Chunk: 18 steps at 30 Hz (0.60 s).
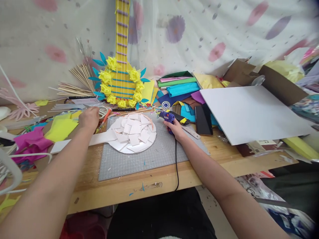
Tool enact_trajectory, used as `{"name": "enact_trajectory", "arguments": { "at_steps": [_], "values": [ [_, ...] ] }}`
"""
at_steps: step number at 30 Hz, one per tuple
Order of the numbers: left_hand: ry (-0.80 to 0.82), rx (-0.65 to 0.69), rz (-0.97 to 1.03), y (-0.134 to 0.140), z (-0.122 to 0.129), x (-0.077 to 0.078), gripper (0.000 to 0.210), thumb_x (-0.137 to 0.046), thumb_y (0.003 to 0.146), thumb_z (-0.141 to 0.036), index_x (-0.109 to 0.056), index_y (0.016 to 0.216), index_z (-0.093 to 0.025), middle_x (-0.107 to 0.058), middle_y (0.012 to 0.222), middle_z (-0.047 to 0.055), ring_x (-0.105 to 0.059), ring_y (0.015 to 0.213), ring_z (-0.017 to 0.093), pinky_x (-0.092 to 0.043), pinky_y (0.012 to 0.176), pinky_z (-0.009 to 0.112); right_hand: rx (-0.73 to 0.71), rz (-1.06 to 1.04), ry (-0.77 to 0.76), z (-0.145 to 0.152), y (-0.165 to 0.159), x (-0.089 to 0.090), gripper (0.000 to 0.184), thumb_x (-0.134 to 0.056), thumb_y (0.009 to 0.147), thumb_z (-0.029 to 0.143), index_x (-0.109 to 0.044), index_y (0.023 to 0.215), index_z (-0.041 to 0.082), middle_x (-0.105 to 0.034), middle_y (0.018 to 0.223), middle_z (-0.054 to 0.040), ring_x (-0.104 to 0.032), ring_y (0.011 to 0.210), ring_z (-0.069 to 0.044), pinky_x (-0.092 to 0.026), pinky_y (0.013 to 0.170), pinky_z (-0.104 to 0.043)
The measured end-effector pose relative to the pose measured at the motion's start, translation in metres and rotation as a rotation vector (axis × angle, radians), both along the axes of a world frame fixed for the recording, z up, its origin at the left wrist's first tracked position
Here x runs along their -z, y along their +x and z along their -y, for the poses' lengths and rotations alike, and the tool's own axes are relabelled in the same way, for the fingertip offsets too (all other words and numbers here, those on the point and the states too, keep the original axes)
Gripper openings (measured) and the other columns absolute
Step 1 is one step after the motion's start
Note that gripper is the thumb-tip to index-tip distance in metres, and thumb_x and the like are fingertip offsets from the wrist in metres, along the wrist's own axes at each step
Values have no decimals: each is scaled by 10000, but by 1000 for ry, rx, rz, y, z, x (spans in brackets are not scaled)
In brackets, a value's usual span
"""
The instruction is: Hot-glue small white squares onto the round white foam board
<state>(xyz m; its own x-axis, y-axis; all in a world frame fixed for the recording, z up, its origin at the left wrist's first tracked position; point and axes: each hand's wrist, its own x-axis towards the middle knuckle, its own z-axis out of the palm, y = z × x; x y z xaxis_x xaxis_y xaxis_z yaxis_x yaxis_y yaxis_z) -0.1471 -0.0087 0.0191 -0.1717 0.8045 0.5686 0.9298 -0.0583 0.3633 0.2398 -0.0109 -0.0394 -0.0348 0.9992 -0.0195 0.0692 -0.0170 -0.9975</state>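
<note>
The right hand is closed around a purple plastic glue gun at the grey gridded cutting mat's far edge. The left hand curls loosely over yellow paper scraps; whether it grips anything cannot be told. A round white foam disc layered with square white pieces lies on the mat, on the wooden tabletop.

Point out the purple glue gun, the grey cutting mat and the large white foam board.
purple glue gun (167, 117), head view, on its body
grey cutting mat (149, 159), head view, bare front area
large white foam board (249, 111), head view, centre of sheet
</note>
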Motion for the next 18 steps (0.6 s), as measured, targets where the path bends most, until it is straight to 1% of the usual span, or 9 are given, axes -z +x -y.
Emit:
{"name": "enact_trajectory", "arguments": {
  "at_steps": [2, 4, 5, 7, 9, 11, 13, 16, 18],
  "values": [
    [75, -34, 26, 24, 5, -9, 170, -480, 884, -182, -634, 947, -150, -652, 986, 82, -600, 1043, 224, -425, 970, 374, -38, -17, -4, 2, 0, -5, 359, -622, 612, 467, -457, 834, 238, -497, 572, 65, -458, 500, -109, -397, 507, -268],
    [222, -15, 133, 54, 13, -21, 190, -444, 913, -204, -589, 1035, -190, -619, 1114, 89, -579, 1134, 217, -416, 995, 351, -66, -3, 7, 4, -2, -9, 347, -602, 614, 427, -420, 847, 246, -503, 598, 69, -454, 494, -108, -396, 508, -273],
    [299, -14, 190, 69, 19, -27, 201, -408, 929, -198, -552, 1069, -201, -600, 1147, 89, -572, 1155, 206, -421, 993, 343, -73, 13, 17, 4, -3, -10, 348, -594, 613, 403, -406, 861, 248, -500, 609, 74, -449, 487, -106, -393, 505, -274],
    [422, -60, 299, 95, 30, -38, 223, -287, 965, -179, -455, 1108, -211, -577, 1149, 89, -599, 1118, 169, -458, 948, 326, -77, 56, 25, 4, -8, -13, 350, -578, 612, 357, -392, 888, 248, -497, 632, 77, -444, 476, -105, -385, 498, -274],
    [517, -132, 423, 110, 41, -46, 207, -185, 977, -169, -349, 1096, -212, -555, 1127, 99, -624, 1068, 139, -495, 872, 299, -69, 109, 15, 2, -13, -14, 341, -566, 617, 319, -399, 905, 245, -499, 655, 68, -452, 482, -108, -384, 495, -273],
    [632, -164, 562, 113, 51, -52, 148, -160, 964, -154, -266, 1050, -212, -541, 1099, 110, -631, 1039, 131, -514, 810, 284, -48, 161, 9, -1, -20, -14, 320, -566, 630, 299, -419, 909, 241, -512, 679, 51, -472, 512, -116, -403, 508, -273],
    [728, -203, 677, 105, 59, -59, 117, -161, 952, -143, -219, 1013, -225, -534, 1077, 100, -626, 1029, 124, -522, 780, 279, -11, 192, 41, -4, -27, -12, 321, -587, 640, 303, -444, 919, 235, -542, 734, 24, -514, 581, -132, -442, 553, -282],
    [819, -344, 762, 83, 69, -72, 150, -114, 965, -141, -216, 986, -249, -505, 1093, 57, -610, 1025, 84, -520, 785, 257, 68, 192, 127, -8, -34, -7, 364, -626, 644, 333, -474, 955, 221, -587, 872, -27, -575, 741, -174, -500, 669, -332],
    [878, -391, 793, 71, 74, -82, 206, -69, 976, -135, -234, 998, -257, -486, 1089, 28, -606, 1012, 62, -514, 796, 240, 124, 184, 173, -12, -36, -2, 387, -644, 643, 336, -482, 973, 217, -595, 951, -53, -587, 837, -202, -516, 740, -376]
  ]
}}
